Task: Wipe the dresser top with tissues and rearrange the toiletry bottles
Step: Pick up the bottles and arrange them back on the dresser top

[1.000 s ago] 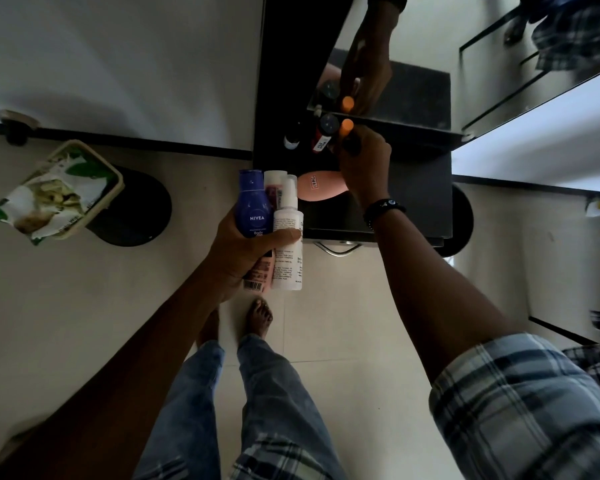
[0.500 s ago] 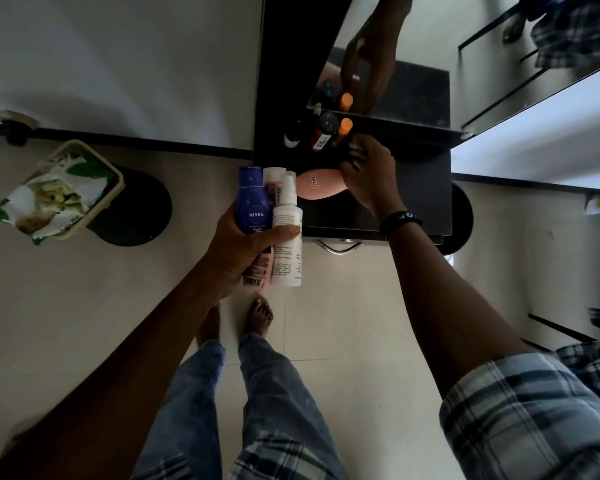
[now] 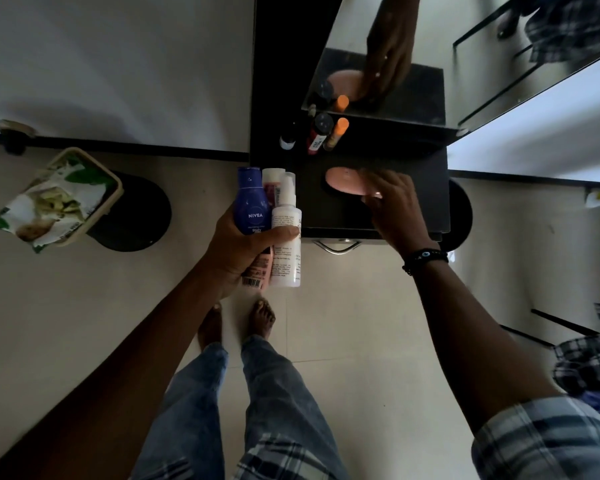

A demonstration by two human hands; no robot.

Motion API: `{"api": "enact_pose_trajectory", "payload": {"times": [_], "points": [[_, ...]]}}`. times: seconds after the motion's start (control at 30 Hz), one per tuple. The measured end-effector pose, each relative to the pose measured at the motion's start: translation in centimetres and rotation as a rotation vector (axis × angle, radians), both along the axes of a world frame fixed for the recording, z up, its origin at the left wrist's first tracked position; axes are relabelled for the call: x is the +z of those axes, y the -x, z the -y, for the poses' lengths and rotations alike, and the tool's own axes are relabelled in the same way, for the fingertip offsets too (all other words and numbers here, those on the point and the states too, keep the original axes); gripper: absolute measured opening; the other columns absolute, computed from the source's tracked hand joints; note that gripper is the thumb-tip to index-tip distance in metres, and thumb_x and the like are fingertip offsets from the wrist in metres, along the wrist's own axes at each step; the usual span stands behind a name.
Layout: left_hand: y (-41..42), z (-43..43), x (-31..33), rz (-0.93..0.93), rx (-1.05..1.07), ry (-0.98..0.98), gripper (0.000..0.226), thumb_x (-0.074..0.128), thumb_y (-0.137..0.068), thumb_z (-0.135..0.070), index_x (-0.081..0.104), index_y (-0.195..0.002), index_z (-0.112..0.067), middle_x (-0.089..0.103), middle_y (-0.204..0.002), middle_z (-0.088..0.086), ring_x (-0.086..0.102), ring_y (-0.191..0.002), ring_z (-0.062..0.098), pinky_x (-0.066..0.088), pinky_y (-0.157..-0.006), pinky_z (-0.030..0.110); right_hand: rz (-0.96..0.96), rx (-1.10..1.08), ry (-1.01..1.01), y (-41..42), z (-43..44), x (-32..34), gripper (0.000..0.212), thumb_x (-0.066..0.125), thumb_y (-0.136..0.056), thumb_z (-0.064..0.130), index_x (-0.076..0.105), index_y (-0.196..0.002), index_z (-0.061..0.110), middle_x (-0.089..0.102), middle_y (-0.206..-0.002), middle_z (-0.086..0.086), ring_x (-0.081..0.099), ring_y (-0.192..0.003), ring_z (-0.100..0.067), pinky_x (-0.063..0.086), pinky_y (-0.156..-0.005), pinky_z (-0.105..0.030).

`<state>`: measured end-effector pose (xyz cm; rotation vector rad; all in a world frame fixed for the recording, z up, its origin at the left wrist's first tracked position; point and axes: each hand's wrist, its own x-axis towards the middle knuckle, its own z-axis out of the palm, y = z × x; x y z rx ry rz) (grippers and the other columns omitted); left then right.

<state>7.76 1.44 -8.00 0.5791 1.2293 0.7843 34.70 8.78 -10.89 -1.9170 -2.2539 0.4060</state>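
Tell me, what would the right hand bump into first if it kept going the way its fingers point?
Probably the pink oval item; the right hand already reaches its near end.

There is only the one camera, worn on the person's head, looking steeply down and a little forward — wide-angle, so the walls bend outward. It sits close above the dresser top (image 3: 413,188), with the bare feet (image 3: 236,320) and floor straight below. The mirror (image 3: 430,46) at the upper edge gives back a second, dim angle — probably the same dresser top.
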Motion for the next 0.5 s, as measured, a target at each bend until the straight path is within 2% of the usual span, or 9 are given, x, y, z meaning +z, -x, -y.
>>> {"api": "enact_pose_trajectory", "payload": {"times": [0.13, 0.27, 0.4, 0.5], "points": [[-0.4, -0.1, 0.1, -0.018, -0.012, -0.014, 0.077, 0.079, -0.057, -0.025, 0.047, -0.126, -0.016, 0.068, -0.110, 0.010, 0.071, -0.093, 0.027, 0.059, -0.078, 0.045, 0.020, -0.140, -0.021, -1.9, -2.0, 0.5, 0.045, 0.059, -0.089, 0.005, 0.057, -0.134, 0.013, 0.055, -0.133, -0.014, 0.047, -0.118, -0.038, 0.036, -0.099, -0.032], [-0.7, -0.3, 0.1, -0.024, -0.026, -0.015, 0.075, 0.080, -0.056, -0.026, 0.049, -0.124, -0.018, 0.069, -0.109, 0.009, 0.071, -0.092, 0.026, 0.058, -0.079, 0.045, -0.040, -0.167, -0.043, -1.1, -4.5, 1.1, 0.042, 0.061, -0.087, 0.002, 0.063, -0.127, 0.013, 0.049, -0.135, -0.016, 0.048, -0.121, -0.036, 0.042, -0.105, -0.036], [-0.8, -0.4, 0.2, -0.039, -0.033, -0.024, 0.079, 0.079, -0.054, -0.029, 0.047, -0.125, -0.017, 0.068, -0.111, 0.009, 0.070, -0.093, 0.026, 0.058, -0.080, 0.046, -0.078, -0.215, -0.041, -0.5, -5.3, 0.9, 0.029, 0.060, -0.087, 0.002, 0.068, -0.114, 0.001, 0.049, -0.131, -0.017, 0.053, -0.116, -0.033, 0.046, -0.099, -0.032], [-0.7, -0.4, 0.3, -0.042, -0.028, -0.023, 0.079, 0.078, -0.056, -0.026, 0.046, -0.127, -0.015, 0.066, -0.113, 0.012, 0.069, -0.096, 0.029, 0.057, -0.082, 0.049, -0.143, -0.242, -0.064, -0.5, -4.8, 0.6, 0.031, 0.064, -0.084, 0.004, 0.068, -0.114, 0.001, 0.051, -0.132, -0.016, 0.054, -0.117, -0.030, 0.047, -0.098, -0.034]]}}
